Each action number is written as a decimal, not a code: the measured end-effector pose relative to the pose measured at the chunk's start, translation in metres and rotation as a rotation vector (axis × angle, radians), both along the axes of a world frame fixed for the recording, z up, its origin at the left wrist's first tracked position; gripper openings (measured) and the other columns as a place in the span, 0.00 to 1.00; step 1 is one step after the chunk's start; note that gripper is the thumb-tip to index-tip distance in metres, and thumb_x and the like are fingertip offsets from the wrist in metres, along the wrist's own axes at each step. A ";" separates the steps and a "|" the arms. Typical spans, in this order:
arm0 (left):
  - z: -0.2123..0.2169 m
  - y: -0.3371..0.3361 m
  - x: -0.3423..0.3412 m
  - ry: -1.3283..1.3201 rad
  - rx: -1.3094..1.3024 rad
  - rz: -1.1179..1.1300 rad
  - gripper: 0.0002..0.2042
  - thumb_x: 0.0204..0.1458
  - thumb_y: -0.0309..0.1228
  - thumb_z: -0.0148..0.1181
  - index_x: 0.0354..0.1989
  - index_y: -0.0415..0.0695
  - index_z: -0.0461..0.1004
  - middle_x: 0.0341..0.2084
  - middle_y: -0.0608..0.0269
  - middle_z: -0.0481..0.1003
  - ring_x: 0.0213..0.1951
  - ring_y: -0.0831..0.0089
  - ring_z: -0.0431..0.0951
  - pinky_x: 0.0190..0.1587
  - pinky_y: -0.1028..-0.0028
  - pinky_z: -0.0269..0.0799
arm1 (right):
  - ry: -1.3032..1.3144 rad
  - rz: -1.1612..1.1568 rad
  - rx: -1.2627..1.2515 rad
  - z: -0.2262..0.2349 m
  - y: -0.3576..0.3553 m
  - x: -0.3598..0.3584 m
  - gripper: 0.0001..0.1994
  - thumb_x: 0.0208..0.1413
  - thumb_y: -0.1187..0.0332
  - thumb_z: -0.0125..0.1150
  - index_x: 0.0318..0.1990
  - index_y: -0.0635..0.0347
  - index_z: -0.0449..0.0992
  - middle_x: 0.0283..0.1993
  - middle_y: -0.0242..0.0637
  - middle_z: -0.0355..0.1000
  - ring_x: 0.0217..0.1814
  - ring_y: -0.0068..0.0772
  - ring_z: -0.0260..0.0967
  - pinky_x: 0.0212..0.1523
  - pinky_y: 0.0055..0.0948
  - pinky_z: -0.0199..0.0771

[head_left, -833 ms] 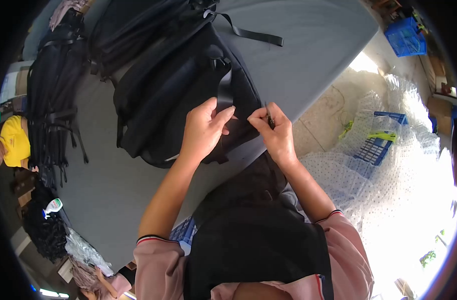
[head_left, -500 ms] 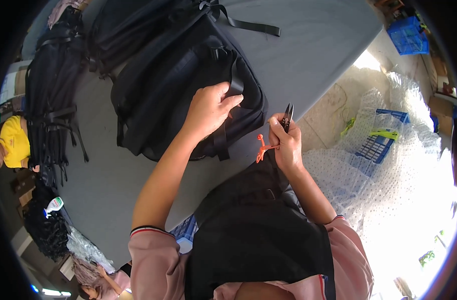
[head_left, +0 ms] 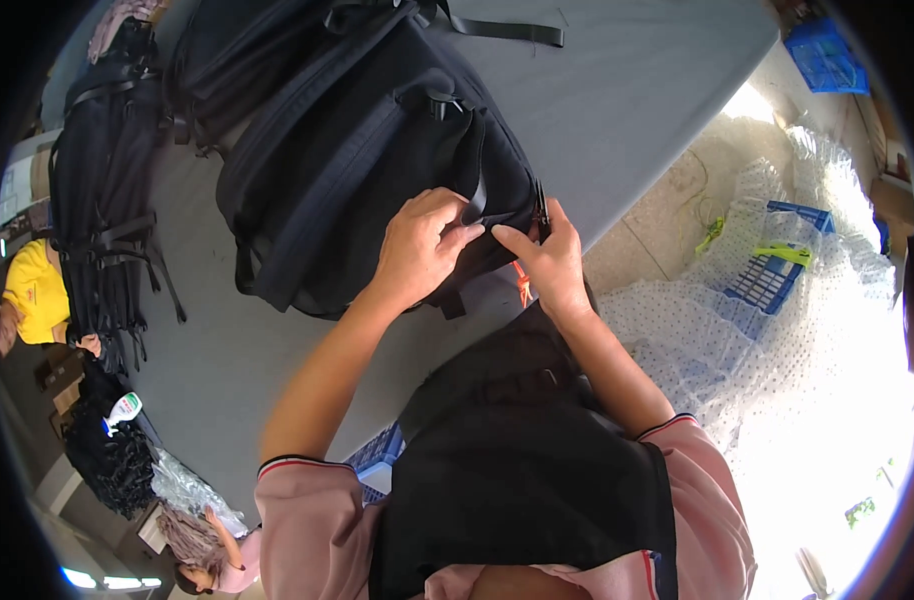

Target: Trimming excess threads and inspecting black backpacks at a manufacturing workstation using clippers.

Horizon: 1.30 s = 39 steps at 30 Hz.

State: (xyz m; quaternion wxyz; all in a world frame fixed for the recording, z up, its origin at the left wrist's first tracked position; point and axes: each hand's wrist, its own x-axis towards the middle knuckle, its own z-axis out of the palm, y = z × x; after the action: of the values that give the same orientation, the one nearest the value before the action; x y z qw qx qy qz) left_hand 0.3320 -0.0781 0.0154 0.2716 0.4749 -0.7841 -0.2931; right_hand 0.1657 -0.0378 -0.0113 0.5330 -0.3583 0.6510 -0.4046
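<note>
A black backpack (head_left: 377, 180) lies on the grey-covered table in front of me. My left hand (head_left: 417, 245) is closed on a black webbing strap (head_left: 479, 160) at the bag's near right part, thumb and fingers pinched together. Close beside it, my right hand (head_left: 555, 262) holds small black thread snips (head_left: 543, 212) with the blades pointing away from me. Its thumb reaches toward the left thumb at the bag's fabric. An orange cord (head_left: 522, 284) hangs below the right hand. Whether the snips' blades touch the bag I cannot tell.
More black backpacks (head_left: 102, 190) lie at the left. A spray bottle (head_left: 123, 412) is beyond the table's left edge. Bubble wrap (head_left: 697, 340) and a blue crate (head_left: 767, 280) are on the floor at right. Two other people, one in a yellow shirt (head_left: 37, 290), are at the left.
My right hand has moved left and in to the bag, beside my left hand, bringing the snips and orange cord along. My left hand stays at the strap, slightly lower.
</note>
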 end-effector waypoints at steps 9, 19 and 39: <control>0.019 -0.022 -0.006 0.369 0.859 0.275 0.09 0.52 0.31 0.58 0.24 0.39 0.72 0.20 0.68 0.73 0.24 0.81 0.73 0.27 0.79 0.65 | -0.366 -0.042 0.086 -0.010 -0.011 -0.011 0.10 0.43 0.76 0.67 0.26 0.61 0.68 0.22 0.20 0.58 0.23 0.12 0.52 0.23 0.18 0.53; 0.028 -0.031 -0.013 0.315 1.042 0.290 0.08 0.52 0.33 0.58 0.25 0.42 0.73 0.21 0.70 0.72 0.24 0.82 0.71 0.30 0.81 0.63 | -0.522 -0.013 0.114 -0.019 -0.009 -0.021 0.12 0.42 0.75 0.68 0.24 0.58 0.66 0.20 0.20 0.58 0.21 0.12 0.52 0.20 0.19 0.51; 0.074 -0.057 0.011 -0.244 -0.229 0.141 0.09 0.45 0.21 0.59 0.36 0.42 0.72 0.35 0.61 0.71 0.39 0.63 0.73 0.41 0.68 0.69 | -0.318 0.123 0.104 0.019 -0.040 -0.033 0.11 0.54 0.64 0.57 0.39 0.63 0.73 0.21 0.28 0.67 0.10 0.13 0.49 0.10 0.18 0.49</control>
State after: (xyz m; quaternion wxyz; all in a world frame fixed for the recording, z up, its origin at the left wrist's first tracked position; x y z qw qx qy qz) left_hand 0.3432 -0.1354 0.0893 0.2466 0.5266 -0.8043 -0.1221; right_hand 0.1330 -0.0781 0.0079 0.6710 -0.3009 0.5552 -0.3885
